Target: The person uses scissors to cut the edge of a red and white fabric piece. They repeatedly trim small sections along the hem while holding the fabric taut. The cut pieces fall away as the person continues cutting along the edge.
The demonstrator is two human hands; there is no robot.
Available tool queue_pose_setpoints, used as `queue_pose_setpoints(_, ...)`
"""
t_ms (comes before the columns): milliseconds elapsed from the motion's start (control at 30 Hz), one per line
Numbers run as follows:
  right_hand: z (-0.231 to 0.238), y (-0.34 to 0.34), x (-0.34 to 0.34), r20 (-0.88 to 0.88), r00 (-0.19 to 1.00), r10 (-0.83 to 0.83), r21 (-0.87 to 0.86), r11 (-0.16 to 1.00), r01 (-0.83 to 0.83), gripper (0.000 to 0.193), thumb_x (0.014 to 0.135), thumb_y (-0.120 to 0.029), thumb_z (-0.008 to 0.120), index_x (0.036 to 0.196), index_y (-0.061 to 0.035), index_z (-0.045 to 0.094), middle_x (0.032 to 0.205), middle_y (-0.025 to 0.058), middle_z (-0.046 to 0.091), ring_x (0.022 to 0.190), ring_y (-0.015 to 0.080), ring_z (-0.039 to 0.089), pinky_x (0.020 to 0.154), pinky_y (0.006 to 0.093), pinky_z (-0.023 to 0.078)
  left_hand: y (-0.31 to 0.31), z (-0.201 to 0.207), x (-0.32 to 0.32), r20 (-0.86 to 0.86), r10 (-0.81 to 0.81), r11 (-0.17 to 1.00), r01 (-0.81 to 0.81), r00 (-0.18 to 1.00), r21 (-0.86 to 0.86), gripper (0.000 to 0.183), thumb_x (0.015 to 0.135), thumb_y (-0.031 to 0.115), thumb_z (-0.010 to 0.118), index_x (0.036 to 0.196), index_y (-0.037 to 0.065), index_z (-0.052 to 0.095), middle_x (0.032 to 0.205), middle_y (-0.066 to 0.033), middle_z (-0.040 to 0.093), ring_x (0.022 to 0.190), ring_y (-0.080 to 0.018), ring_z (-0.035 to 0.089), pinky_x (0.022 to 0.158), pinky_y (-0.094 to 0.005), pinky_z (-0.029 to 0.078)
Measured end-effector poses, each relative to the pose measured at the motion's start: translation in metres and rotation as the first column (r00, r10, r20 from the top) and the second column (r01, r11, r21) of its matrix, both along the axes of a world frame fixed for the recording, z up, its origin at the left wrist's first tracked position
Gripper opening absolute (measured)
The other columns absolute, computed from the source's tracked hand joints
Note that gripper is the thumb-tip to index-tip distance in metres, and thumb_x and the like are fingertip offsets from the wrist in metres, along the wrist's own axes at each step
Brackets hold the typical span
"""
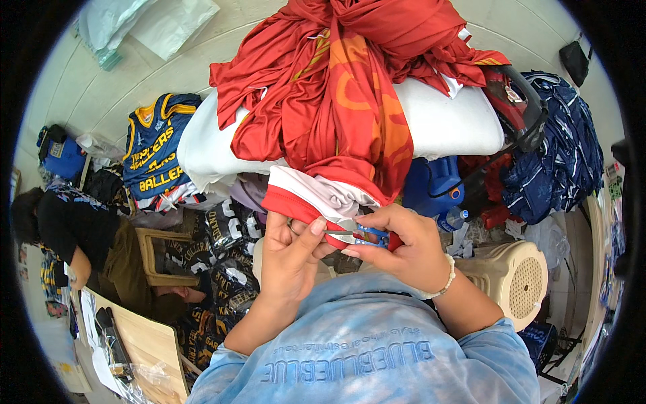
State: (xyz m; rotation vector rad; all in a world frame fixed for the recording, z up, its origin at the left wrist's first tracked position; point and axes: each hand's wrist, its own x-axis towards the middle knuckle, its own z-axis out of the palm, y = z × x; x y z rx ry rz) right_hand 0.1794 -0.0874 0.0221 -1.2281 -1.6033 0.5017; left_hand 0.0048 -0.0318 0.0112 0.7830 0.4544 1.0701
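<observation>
A large heap of shiny red garments (363, 101) with orange patterns lies over a white padded board (454, 121) in front of me. One garment hangs down toward me, its red hem (286, 205) turned to show the white inside. My left hand (282, 259) pinches this hem between thumb and fingers. In my right hand (410, 239) are small thread snips (373, 237) with blue handles. Their metal blades point left, against the hem beside my left thumb; whether they touch a thread is too small to tell.
A navy and yellow jersey (158, 148) hangs at the board's left, navy garments (555, 151) pile at its right. A blue container (434, 188) and plastic bottle (454, 217) stand below. Beige stools (528, 276) flank me. Another person (81, 215) bends at far left near a wooden table (138, 333).
</observation>
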Motion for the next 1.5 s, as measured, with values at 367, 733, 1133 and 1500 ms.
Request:
queue_pose_setpoints(367, -0.001, 0.001, -0.002, -0.073, 0.997, 0.014, -0.033, 0.999, -0.017, 0.03, 0.072, -0.017, 0.081, 0.091, -0.002, 0.063, 0.081, 0.0079, 0.066, 0.063, 0.0122, 0.06, 0.055, 0.0246, 0.046, -0.001, 0.001, -0.002, -0.017, 0.0, 1.0, 0.0, 1.0, 0.005, 0.048, 0.09, 0.001, 0.056, 0.133, 0.004, 0.034, 0.112, -0.0126, 0.059, 0.097, -0.0201, 0.065, 0.08, -0.0331, 0.059)
queue_pose_setpoints(733, 0.002, -0.002, -0.003, -0.077, 0.997, 0.023, -0.05, 0.998, -0.027, 0.03, 0.073, -0.016, 0.081, 0.091, -0.0014, 0.062, 0.081, 0.0082, 0.065, 0.064, 0.0116, 0.06, 0.056, 0.0241, 0.047, -0.004, 0.002, -0.003, -0.041, 0.041, 0.999, -0.04, 0.998, 0.025, 0.047, 0.088, -0.001, 0.057, 0.13, 0.004, 0.037, 0.11, -0.0125, 0.06, 0.094, -0.0192, 0.066, 0.078, -0.0323, 0.06)
queue_pose_setpoints(1133, 0.003, -0.003, -0.002, -0.103, 0.994, 0.041, -0.103, 0.993, -0.052, 0.029, 0.074, -0.013, 0.079, 0.091, -0.0006, 0.061, 0.08, 0.0076, 0.063, 0.069, 0.0111, 0.059, 0.062, 0.0244, 0.048, -0.007, 0.007, 0.0, -0.091, 0.064, 0.998, -0.066, 0.994, -0.018, 0.049, 0.09, 0.001, 0.054, 0.135, 0.004, 0.033, 0.106, -0.0109, 0.061, 0.086, -0.0156, 0.066, 0.068, -0.0266, 0.061)
queue_pose_setpoints(1500, 0.006, -0.003, -0.002, -0.062, 0.997, 0.034, -0.069, 0.997, -0.038, 0.027, 0.075, -0.015, 0.079, 0.09, -0.0012, 0.061, 0.08, 0.0079, 0.064, 0.066, 0.0117, 0.06, 0.058, 0.0245, 0.047, -0.01, 0.007, 0.0, -0.107, 0.095, 0.995, -0.094, 0.99, 0.015, 0.048, 0.089, 0.0, 0.056, 0.132, 0.004, 0.035, 0.101, -0.0099, 0.062, 0.084, -0.0154, 0.067, 0.067, -0.0274, 0.061)
